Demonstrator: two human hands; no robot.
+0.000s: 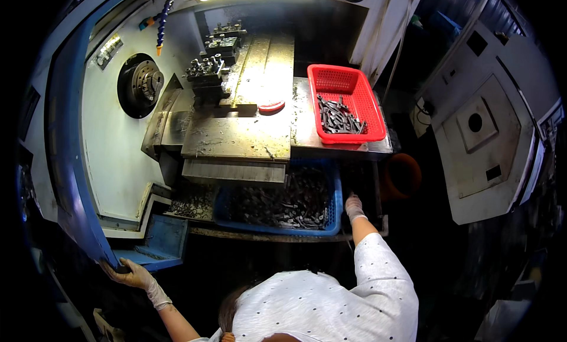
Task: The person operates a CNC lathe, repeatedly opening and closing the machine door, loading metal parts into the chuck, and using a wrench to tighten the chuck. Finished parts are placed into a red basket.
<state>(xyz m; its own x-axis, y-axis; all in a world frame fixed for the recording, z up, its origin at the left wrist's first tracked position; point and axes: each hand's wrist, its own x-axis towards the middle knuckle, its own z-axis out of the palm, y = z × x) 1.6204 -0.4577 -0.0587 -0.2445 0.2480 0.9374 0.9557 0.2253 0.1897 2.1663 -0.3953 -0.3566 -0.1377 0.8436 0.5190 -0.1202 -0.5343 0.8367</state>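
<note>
My gloved left hand (131, 273) grips the lower edge of the blue machine door (88, 200) at the lower left. My gloved right hand (354, 206) reaches in at the right side of a blue plastic basket (335, 218) heaped with dark metal parts (277, 197). Its fingers look curled, but what they hold is too dark to make out. A red basket (372, 112) with steel pieces (339, 118) rests on the metal ledge above that hand. A red oval object (271, 107) lies on the machine bed (233, 138).
Tool blocks (205, 73) stand on the bed, right of a round chuck (144, 82) and below a hanging blue coolant hose (161, 29). An orange bucket (410, 177) sits at the right in front of a pale machine housing (490, 153). Metal chips (192, 207) lie in the lower tray.
</note>
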